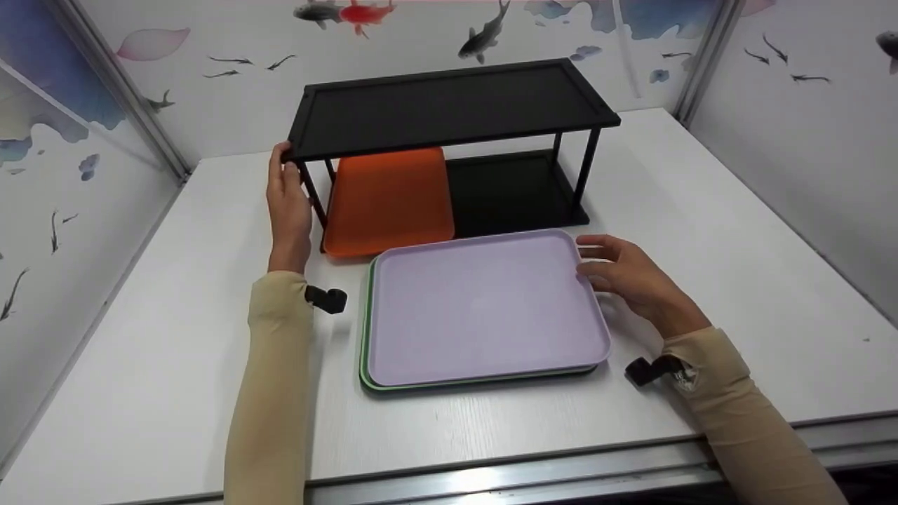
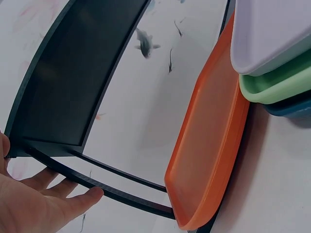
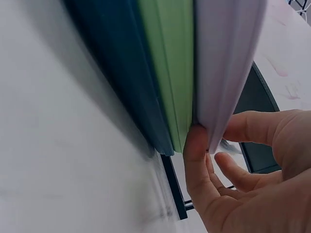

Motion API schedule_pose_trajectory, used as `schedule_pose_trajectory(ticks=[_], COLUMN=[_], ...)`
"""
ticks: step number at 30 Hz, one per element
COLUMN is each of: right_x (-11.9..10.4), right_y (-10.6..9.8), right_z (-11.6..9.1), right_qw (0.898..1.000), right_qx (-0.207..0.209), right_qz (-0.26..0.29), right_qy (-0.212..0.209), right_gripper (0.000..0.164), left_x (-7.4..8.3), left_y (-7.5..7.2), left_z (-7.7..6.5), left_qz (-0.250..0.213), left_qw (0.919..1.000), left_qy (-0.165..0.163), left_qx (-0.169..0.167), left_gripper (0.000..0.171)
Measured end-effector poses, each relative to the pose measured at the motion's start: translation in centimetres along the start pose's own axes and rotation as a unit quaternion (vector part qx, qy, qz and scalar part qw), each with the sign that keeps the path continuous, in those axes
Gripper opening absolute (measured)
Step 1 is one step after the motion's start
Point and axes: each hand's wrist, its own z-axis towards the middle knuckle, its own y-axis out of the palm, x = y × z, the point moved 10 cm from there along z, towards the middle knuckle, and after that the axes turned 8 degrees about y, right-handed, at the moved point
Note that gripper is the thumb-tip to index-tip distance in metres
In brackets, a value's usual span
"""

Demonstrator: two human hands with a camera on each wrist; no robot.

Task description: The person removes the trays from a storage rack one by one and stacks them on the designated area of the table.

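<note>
A black two-tier rack point(image 1: 456, 109) stands at the back. My left hand point(image 1: 287, 203) holds its left front corner, fingertips at the top shelf's edge and a digit along the post point(image 2: 131, 198). An orange tray point(image 1: 393, 203) lies on the left of the lower shelf, its front edge sticking out. In front of the rack is a stack with a lilac tray point(image 1: 484, 308) on top, a green tray point(image 3: 167, 63) under it and a dark blue tray point(image 3: 116, 63) at the bottom. My right hand point(image 1: 631, 280) pinches the lilac tray's edge near its far right corner.
White panels point(image 1: 238, 105) with painted fish enclose the white table point(image 1: 758, 294) at the back and sides. A metal rail point(image 1: 491, 480) runs along the front edge. The rack's lower shelf point(image 1: 505, 196) shows to the right of the orange tray.
</note>
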Motion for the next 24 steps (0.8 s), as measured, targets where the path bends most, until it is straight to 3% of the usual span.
schedule_pose_trajectory(ticks=[19,24], right_x=[0.51,-0.09], right_y=[0.4,0.42], right_z=[-0.05,-0.16], right_qw=[0.999,0.998], right_qx=[-0.02,-0.011], right_qz=[-0.048,-0.066], right_qy=[0.014,-0.003], right_gripper=[0.06,0.052], left_x=[0.08,-0.12], left_y=[0.24,0.13], left_z=[-0.04,0.03], left_qz=[-0.019,-0.017], left_qw=[0.9998,0.9998], left_qy=[-0.002,-0.002], left_qx=[-0.004,-0.005], left_gripper=[0.045,0.045])
